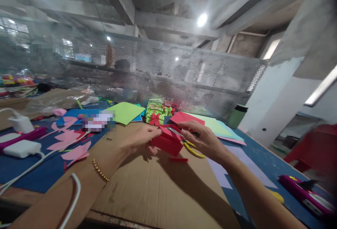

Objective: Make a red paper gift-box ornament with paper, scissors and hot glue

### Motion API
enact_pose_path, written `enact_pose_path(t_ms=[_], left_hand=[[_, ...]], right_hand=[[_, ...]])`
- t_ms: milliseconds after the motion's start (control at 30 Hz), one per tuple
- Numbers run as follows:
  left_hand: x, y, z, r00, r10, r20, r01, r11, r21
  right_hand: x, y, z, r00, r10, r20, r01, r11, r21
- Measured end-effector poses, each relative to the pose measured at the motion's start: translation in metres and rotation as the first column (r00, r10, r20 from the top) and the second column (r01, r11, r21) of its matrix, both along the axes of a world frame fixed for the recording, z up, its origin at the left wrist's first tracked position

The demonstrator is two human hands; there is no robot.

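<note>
My left hand (143, 139) pinches the left side of a folded red paper box (167, 144), held just above the cardboard. My right hand (204, 137) is at the box's right side, its fingers curled around a pair of scissors (194, 150) with yellow handles. The metal blades lie across the top of the red paper, pointing left; whether they are parted is hard to tell. A narrow red paper scrap (179, 160) rests on the cardboard sheet (147, 194) below the box.
Behind my hands stand small green paper baskets (154, 111) with bows. Green paper (126, 112) and red sheets (187, 118) lie nearby. Pink paper cutouts (76, 152) and white cables are at left. A green bottle (237, 116) and purple power strip (306, 195) are at right.
</note>
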State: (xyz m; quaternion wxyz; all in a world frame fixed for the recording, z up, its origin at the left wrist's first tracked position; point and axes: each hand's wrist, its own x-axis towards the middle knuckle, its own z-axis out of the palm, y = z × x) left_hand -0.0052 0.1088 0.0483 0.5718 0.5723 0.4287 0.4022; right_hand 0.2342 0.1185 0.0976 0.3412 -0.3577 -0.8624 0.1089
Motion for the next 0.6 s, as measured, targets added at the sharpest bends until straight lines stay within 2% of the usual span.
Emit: enact_pose_path(t_ms=[100,233,333,467,600], left_hand=[[0.002,0.000,0.000,0.999,0.038,0.012,-0.037,0.998,-0.044],[0.005,-0.001,-0.001,0.998,0.053,0.042,-0.048,0.991,-0.124],[0.007,0.001,-0.005,0.998,0.019,0.052,-0.011,0.990,-0.141],[0.008,0.004,-0.010,0.994,-0.019,0.109,0.039,0.983,-0.179],[0.008,0.002,-0.012,0.977,-0.138,0.163,0.166,0.971,-0.172]], right_hand=[[-0.008,-0.003,-0.016,0.994,0.074,0.077,-0.079,0.994,0.068],[-0.009,0.008,-0.044,0.997,0.070,0.029,-0.072,0.996,0.060],[-0.005,0.016,-0.059,0.997,0.075,0.014,-0.076,0.994,0.081],[-0.001,0.020,-0.069,0.998,0.064,0.021,-0.067,0.982,0.178],[-0.001,0.015,-0.067,0.998,0.052,0.034,-0.057,0.981,0.186]])
